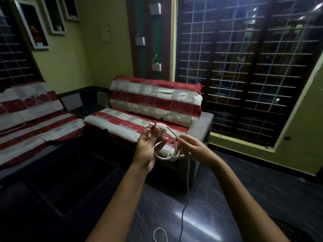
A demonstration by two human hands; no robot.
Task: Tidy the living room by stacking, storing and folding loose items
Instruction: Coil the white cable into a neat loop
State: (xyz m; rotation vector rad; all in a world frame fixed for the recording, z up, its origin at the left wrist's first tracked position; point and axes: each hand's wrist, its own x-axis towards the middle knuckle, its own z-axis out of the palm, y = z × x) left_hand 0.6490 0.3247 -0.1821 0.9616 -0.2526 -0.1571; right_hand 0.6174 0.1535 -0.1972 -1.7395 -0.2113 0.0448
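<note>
Before the one red-and-white striped sofa [153, 109], two hands worked one white power cord [172, 152]: the left hand [148, 147] gripped its three-pin plug [158, 130], the right hand [189, 147] pinched the loop.

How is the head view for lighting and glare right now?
Head view: dim overall, the floor near black with a bright glare streak; wide-angle bending at the window grille; the white cord and both hands stay readable.

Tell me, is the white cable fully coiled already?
Only partly: one loop of the white cable sits between the hands, the rest hangs to the floor.
</note>
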